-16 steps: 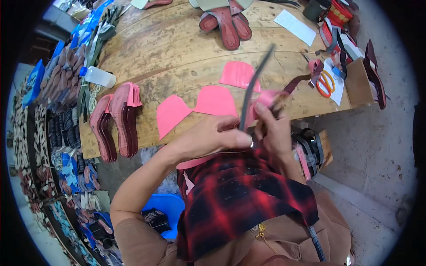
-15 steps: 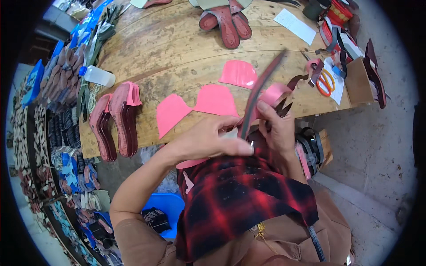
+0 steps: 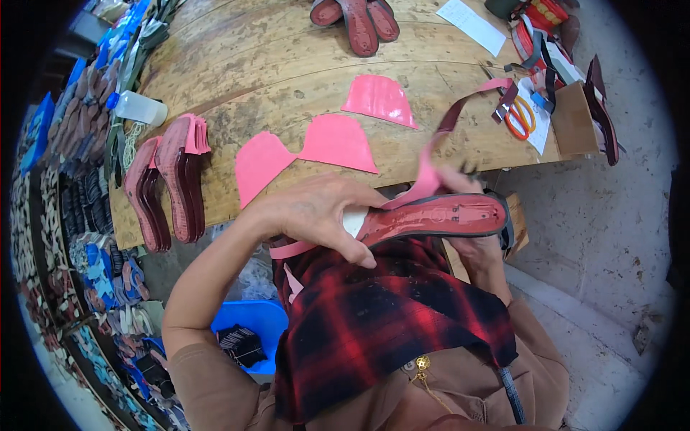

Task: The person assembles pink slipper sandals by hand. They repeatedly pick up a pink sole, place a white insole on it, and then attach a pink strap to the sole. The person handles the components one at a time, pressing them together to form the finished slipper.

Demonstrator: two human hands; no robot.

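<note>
My left hand [image 3: 320, 212] is closed around one end of a shoe sole [image 3: 431, 219], red on its face with a dark edge. A white patch [image 3: 354, 220] shows between thumb and fingers. The sole lies nearly level above my lap. Behind it is my right hand [image 3: 453, 181], its fingers smeared by motion and partly hidden by the sole. Small dark points stick up beside those fingers. From the sole's upper edge a pink and maroon strip [image 3: 425, 169] runs past my right hand and up onto the table.
Three pink cut pieces [image 3: 338, 140] lie on the wooden table [image 3: 287, 79]. Stacked soles [image 3: 183, 179] and a white bottle [image 3: 140, 108] are at left. Orange-handled scissors [image 3: 519, 118] and a cardboard box [image 3: 575, 122] sit at right. A blue bin [image 3: 269, 323] stands below.
The sole has swung from upright, edge-on, to nearly level with its red face showing. My right hand has shifted behind it. The strip now stretches out toward the scissors.
</note>
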